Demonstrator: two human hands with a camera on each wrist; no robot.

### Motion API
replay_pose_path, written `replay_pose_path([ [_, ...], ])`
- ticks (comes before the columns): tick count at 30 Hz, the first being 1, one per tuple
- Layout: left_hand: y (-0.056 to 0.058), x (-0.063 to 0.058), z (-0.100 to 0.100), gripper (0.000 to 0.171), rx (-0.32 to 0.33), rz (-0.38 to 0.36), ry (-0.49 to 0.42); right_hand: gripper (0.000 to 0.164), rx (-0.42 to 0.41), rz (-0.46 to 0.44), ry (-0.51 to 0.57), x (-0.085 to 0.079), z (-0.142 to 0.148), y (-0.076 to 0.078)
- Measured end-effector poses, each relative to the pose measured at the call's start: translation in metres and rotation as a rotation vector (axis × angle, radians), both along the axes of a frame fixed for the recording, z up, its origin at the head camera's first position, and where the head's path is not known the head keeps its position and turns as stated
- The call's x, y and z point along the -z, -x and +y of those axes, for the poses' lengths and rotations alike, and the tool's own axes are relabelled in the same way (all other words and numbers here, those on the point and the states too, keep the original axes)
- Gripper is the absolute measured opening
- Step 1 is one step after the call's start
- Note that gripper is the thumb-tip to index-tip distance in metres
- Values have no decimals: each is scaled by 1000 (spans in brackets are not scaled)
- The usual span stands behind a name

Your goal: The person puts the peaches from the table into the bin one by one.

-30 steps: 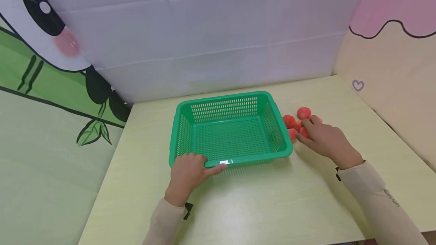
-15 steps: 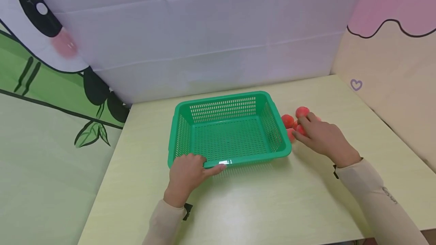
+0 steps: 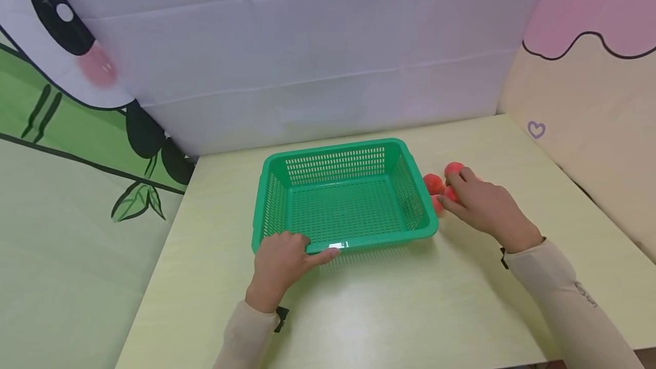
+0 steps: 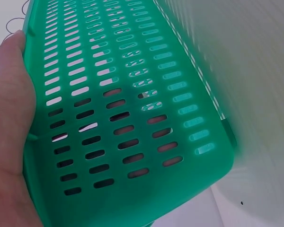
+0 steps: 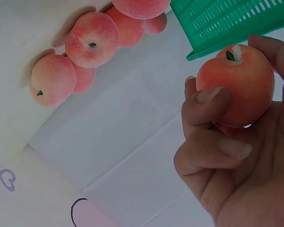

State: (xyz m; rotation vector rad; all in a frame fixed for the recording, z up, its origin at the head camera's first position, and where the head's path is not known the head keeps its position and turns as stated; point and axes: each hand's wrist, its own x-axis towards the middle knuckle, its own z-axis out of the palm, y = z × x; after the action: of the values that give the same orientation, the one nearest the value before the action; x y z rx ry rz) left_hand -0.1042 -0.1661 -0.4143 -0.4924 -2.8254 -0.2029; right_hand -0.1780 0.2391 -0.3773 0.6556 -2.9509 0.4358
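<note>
A green slotted plastic basket [image 3: 344, 209] stands in the middle of the table, its inside bare. My left hand [image 3: 282, 259] grips its near rim towards the left corner, thumb lying along the edge; the left wrist view shows that hand beside the slotted wall [image 4: 97, 146]. To the right of the basket, my right hand [image 3: 484, 207] holds a red-orange peach [image 5: 244, 82] with a small green stem, fingers and thumb curled round it. Several other peaches [image 5: 92, 40] are grouped on the table behind it, partly hidden by the hand in the head view.
The pale wooden table [image 3: 215, 300] runs back to a white cloth backdrop [image 3: 328, 73]. Printed panels border it on both sides. One loose peach [image 3: 433, 183] lies close against the basket's right wall, another peach [image 3: 454, 169] farther back.
My right hand has shifted very slightly left with the peach in its fingers. The left hand and the basket have stayed in place.
</note>
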Motion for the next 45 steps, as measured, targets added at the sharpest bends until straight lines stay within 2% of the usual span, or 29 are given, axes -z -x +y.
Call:
replay_pose_path([
  [9, 1, 1, 2, 82, 4, 33, -8, 23, -25, 53, 1, -1, -2, 2],
  [16, 2, 1, 2, 82, 9, 51, -27, 21, -38, 56, 13, -3, -5, 4],
  [22, 2, 1, 1, 82, 10, 44, -19, 15, -54, 72, 28, -6, -9, 3],
  [30, 1, 1, 2, 81, -8, 31, 3, 25, -61, 107, 3, -10, -15, 4],
  [38, 0, 4, 1, 79, -40, 6, 27, 24, -64, 124, 0, -16, -23, 5],
  [45, -1, 2, -1, 80, -26, -2, 16, 24, -70, 121, -5, -18, -27, 4],
])
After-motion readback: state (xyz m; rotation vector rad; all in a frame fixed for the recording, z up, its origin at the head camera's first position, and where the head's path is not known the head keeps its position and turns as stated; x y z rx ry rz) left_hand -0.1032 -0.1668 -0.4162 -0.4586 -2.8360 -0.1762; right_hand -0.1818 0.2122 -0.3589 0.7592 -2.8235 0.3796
